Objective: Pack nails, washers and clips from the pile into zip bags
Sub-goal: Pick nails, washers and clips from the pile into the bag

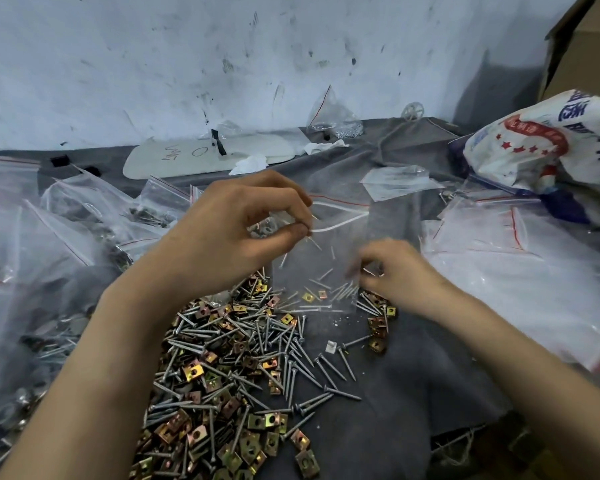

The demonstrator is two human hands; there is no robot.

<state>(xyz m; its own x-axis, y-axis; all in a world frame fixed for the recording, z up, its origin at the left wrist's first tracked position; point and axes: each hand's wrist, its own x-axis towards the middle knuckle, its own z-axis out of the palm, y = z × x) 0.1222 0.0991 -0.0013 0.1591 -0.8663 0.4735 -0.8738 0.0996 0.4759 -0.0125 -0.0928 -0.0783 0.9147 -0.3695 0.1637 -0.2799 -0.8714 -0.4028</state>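
A clear zip bag point(329, 251) with a red line at its mouth hangs upright over the grey cloth. My left hand point(243, 230) pinches its top left edge and also holds a few small metal parts in its curled fingers. Several nails and two brass clips lie in the bag's bottom. My right hand point(392, 268), blurred, pinches a nail or two beside the bag's lower right side. A big pile of nails and brass clips point(229, 368) spreads below the bag, under my left forearm.
Filled zip bags point(84, 216) are heaped at the left. Empty zip bags point(506, 258) are stacked at the right, under a printed white sack point(548, 140). A white board point(205, 157) lies by the back wall. A cardboard box point(589, 39) stands at the far right.
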